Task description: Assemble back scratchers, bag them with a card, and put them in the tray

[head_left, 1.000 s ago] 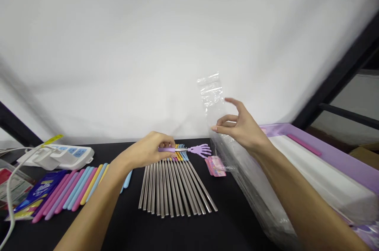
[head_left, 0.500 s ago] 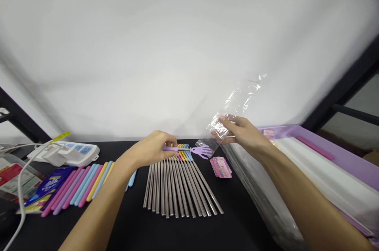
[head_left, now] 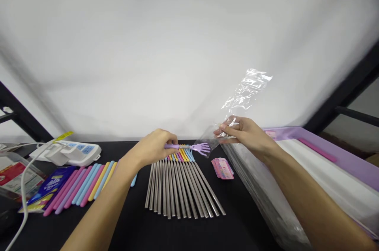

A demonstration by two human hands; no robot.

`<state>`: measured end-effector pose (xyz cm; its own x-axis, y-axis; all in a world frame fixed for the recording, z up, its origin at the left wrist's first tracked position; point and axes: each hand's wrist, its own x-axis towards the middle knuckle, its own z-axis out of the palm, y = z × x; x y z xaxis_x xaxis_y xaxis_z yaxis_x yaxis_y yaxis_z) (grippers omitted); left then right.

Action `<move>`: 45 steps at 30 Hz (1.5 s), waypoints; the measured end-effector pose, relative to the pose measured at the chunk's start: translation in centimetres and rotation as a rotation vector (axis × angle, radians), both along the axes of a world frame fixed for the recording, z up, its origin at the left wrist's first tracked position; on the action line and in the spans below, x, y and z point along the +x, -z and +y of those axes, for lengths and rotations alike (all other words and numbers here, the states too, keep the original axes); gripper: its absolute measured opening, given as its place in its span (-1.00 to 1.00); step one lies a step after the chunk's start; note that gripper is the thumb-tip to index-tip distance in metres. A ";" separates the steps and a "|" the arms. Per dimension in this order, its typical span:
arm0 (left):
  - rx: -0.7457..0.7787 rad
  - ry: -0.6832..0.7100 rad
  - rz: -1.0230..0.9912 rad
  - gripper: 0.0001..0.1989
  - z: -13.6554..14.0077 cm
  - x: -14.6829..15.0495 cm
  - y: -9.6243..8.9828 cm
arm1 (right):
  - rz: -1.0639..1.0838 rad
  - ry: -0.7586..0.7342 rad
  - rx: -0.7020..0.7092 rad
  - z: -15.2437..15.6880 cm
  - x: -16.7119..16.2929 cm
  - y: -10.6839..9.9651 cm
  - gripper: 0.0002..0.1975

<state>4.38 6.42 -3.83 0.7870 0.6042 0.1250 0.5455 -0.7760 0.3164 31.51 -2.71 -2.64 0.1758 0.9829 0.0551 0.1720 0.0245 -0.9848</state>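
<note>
hands (head_left: 154, 146) (head_left: 241, 132): 2 | held scratcher (head_left: 201, 148): 1 | held bag (head_left: 251, 82): 1 | metal rods (head_left: 177, 187): at least 13 | coloured handles (head_left: 85, 184): at least 8 | card pile (head_left: 223, 168): 1 | power strip (head_left: 91, 155): 1 | purple tray (head_left: 355, 167): 1

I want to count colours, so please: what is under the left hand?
Metal rods fan out from beneath the left hand; some coloured ends show at right. It hides the leftmost rods' far ends, so their colours are unknown.
</note>
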 end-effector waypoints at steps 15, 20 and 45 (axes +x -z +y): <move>-0.023 0.008 -0.033 -0.90 -0.4 0.2 0.0 | 0.074 0.160 0.040 0.4 -0.3 0.4 -0.58; -0.295 -0.007 -0.115 -0.77 -0.8 0.4 -0.2 | 0.054 0.151 0.067 0.4 -0.3 0.2 -0.63; -0.461 -0.017 -0.415 -0.60 -1.3 2.3 1.4 | 0.245 0.146 0.112 1.3 -2.4 1.7 -0.64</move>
